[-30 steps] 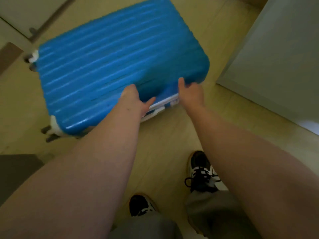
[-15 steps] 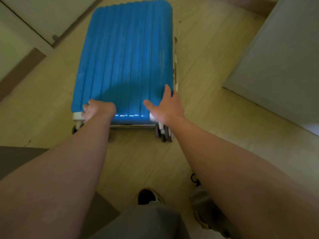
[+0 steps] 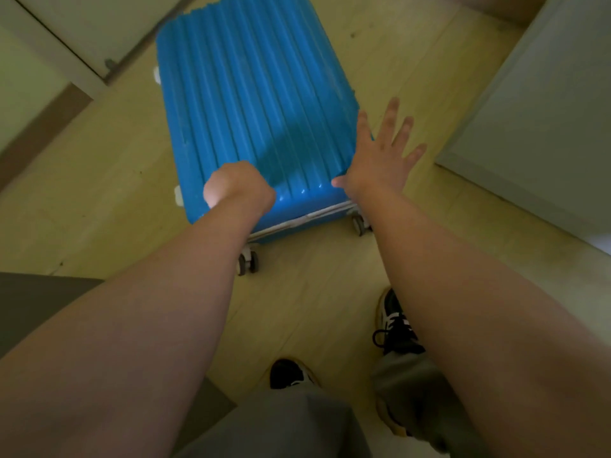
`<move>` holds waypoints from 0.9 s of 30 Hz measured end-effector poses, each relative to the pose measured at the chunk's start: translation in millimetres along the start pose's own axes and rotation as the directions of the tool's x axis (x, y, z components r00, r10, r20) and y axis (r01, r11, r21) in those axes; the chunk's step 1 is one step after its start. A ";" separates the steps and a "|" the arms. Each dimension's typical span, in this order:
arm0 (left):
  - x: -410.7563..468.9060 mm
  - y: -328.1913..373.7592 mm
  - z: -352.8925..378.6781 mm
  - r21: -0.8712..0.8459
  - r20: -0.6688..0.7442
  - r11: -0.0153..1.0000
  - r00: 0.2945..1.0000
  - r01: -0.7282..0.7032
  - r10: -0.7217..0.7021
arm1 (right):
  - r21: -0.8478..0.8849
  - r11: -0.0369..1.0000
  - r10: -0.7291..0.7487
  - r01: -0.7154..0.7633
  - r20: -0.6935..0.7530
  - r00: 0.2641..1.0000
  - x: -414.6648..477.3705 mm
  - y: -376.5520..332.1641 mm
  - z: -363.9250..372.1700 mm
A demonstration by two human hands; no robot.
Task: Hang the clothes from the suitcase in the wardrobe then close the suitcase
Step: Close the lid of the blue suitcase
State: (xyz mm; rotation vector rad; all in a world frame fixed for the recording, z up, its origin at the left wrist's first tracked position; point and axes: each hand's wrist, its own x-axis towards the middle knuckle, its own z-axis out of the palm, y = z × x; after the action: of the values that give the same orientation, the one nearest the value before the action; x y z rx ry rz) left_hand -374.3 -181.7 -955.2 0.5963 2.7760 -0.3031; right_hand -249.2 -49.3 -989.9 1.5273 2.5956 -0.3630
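- Head view: the suitcase (image 3: 251, 104), blue, ribbed and shut, lies flat on the floor (image 3: 109, 180) with its wheeled end towards the person.
- Two wheels show at that near end: one (image 3: 248, 261) under the near left corner, the other (image 3: 358, 224) under the near right corner.
- A pale seam runs along the near end, between the two shells.
- The left hand (image 3: 238, 186) sits on top of the suitcase by its near edge. Its knuckles face up and its fingers are tucked out of sight, so I cannot tell whether it grasps anything or only presses down.
- The right hand (image 3: 380, 153) is released, fingers spread wide, at the near right corner of the suitcase. The thumb looks to touch the shell, while the fingers reach past the right side, over the floor.
- A pale panel (image 3: 545, 127) stands right of the suitcase, apart from it.
- A door (image 3: 66, 34) is beyond the suitcase's far left corner.
- Nearer than the suitcase are two dark shoes, the right (image 3: 396, 325) ahead of the left (image 3: 287, 373), with grey trousers (image 3: 281, 424) above them.
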 end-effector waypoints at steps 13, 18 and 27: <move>16.3 -45.0 40.1 -0.905 0.145 0.308 0.893 0.294 -0.426 | 0.769 0.285 0.413 -0.571 0.439 0.798 16.7 -5.8 -7.5; 5.3 -54.4 93.5 -0.761 0.420 0.386 0.850 0.521 -0.319 | 0.732 0.168 0.131 -0.661 0.648 0.751 16.5 -20.8 1.7; 17.8 -59.4 132.3 -0.759 0.512 0.383 0.846 0.527 -0.150 | 0.642 -0.120 -0.015 -0.757 0.762 0.648 15.9 -37.8 27.9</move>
State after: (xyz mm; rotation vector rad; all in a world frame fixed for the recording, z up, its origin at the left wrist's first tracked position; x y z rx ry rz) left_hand -384.7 -262.7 -1076.4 -0.3215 2.1784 0.8762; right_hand -290.7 -60.7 -1014.5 1.8229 0.8336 -2.4988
